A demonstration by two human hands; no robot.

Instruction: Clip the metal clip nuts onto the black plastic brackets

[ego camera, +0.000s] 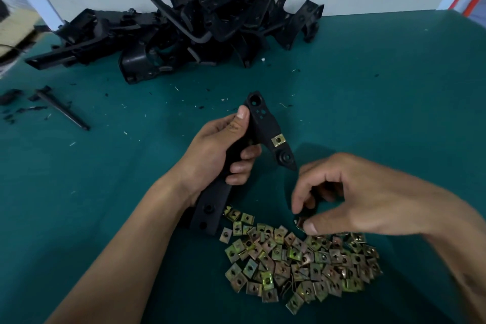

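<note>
Bracket [259, 134] stiff, light in my left hand [218, 150], fist wrapped mid-body; right hand [349, 200] pinching one springy clip nut [299, 223] by its edges.

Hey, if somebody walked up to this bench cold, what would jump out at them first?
Probably the heap of brassy metal clip nuts on the green mat, near the bottom centre. Just above it, the left hand grips a black plastic bracket with one clip nut already on it, while the right hand pinches another nut at the heap's top edge. At the back, a big tangle of black brackets is piled against the wall.
</note>
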